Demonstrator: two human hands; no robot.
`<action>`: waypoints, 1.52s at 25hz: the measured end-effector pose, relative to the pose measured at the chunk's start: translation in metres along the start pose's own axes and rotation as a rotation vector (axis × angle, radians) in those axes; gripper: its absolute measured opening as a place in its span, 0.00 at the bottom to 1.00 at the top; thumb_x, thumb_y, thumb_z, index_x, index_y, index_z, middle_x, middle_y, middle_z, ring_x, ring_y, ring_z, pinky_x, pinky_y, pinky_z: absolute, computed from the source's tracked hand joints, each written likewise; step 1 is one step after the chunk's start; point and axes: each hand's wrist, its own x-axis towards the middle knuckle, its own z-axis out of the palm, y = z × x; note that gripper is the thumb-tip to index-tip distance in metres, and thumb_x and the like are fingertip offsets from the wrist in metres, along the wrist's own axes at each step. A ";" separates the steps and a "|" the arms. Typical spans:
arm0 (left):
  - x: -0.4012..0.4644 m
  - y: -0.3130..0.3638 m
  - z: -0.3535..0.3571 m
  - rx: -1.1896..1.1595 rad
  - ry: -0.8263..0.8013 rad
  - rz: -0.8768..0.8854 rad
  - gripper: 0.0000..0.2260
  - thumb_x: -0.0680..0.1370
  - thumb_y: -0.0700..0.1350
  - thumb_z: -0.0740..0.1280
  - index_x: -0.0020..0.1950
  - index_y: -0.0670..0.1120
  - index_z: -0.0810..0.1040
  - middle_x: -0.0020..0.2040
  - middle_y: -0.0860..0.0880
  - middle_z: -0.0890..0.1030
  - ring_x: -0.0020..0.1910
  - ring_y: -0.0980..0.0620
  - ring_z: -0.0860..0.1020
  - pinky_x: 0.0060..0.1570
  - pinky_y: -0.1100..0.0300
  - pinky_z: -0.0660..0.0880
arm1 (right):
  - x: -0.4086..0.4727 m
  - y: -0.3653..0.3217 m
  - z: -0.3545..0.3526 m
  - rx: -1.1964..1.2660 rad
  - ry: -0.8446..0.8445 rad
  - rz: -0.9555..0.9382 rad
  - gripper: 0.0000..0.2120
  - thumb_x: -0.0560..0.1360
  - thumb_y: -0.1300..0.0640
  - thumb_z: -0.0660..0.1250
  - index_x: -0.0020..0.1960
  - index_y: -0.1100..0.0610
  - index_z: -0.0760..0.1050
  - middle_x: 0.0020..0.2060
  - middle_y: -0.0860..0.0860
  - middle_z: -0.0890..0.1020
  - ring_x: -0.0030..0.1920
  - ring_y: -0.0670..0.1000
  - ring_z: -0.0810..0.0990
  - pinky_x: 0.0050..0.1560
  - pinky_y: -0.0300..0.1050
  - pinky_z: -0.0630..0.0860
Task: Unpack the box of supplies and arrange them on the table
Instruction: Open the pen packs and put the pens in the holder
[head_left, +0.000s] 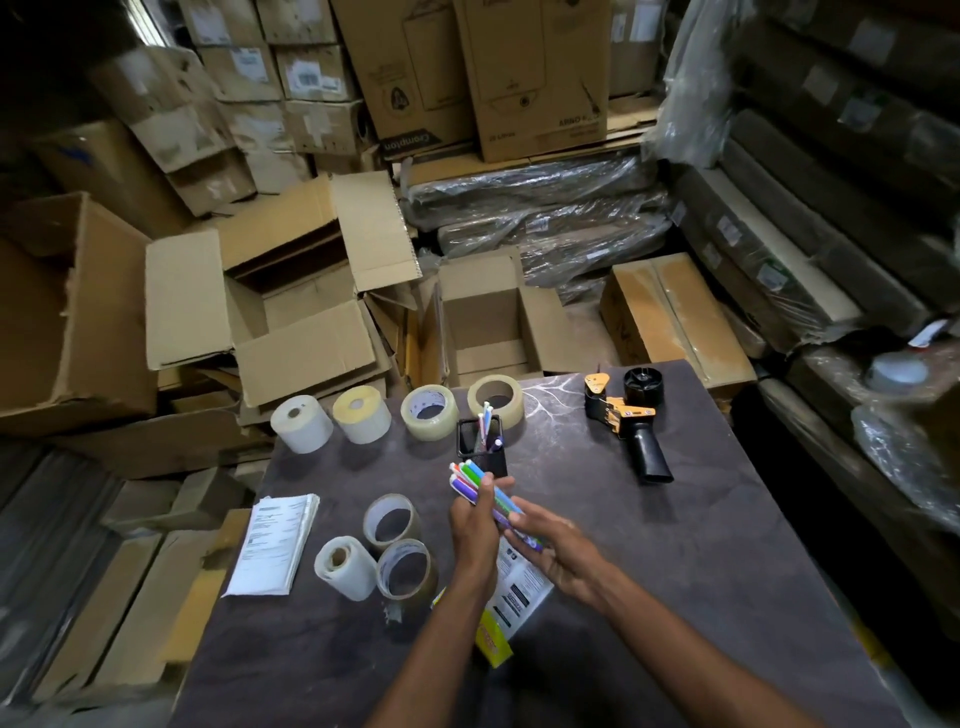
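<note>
Left hand (475, 525) clamped round a bundle of coloured markers (480, 486) above the dark table (675, 545), just in front of the black pen cup (483, 441) (pens standing in it), right hand (558, 553) open-fingered, touching the bundle's near end.

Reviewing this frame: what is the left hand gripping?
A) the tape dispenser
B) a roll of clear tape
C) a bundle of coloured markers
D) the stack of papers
C: the left hand is curled round a bundle of coloured markers, just in front of the black pen holder.
</note>
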 end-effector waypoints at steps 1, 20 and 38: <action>0.006 0.004 -0.003 -0.019 0.022 0.005 0.14 0.83 0.47 0.62 0.49 0.40 0.83 0.46 0.44 0.87 0.44 0.45 0.84 0.46 0.51 0.80 | 0.004 -0.002 0.005 -0.034 -0.001 0.006 0.20 0.73 0.68 0.71 0.65 0.65 0.76 0.57 0.62 0.83 0.55 0.56 0.84 0.57 0.45 0.81; 0.156 0.053 0.022 0.192 0.086 0.159 0.14 0.79 0.47 0.68 0.60 0.40 0.74 0.51 0.42 0.82 0.50 0.44 0.82 0.48 0.56 0.77 | 0.005 -0.013 -0.025 -0.014 0.257 0.064 0.25 0.72 0.45 0.72 0.60 0.63 0.81 0.55 0.59 0.85 0.53 0.55 0.84 0.51 0.48 0.81; 0.021 -0.038 -0.029 0.348 0.044 0.365 0.10 0.80 0.54 0.59 0.53 0.54 0.78 0.48 0.54 0.82 0.49 0.55 0.80 0.50 0.53 0.77 | 0.037 -0.006 -0.029 -0.158 0.312 0.062 0.20 0.72 0.44 0.74 0.54 0.60 0.82 0.44 0.54 0.85 0.38 0.50 0.82 0.41 0.44 0.79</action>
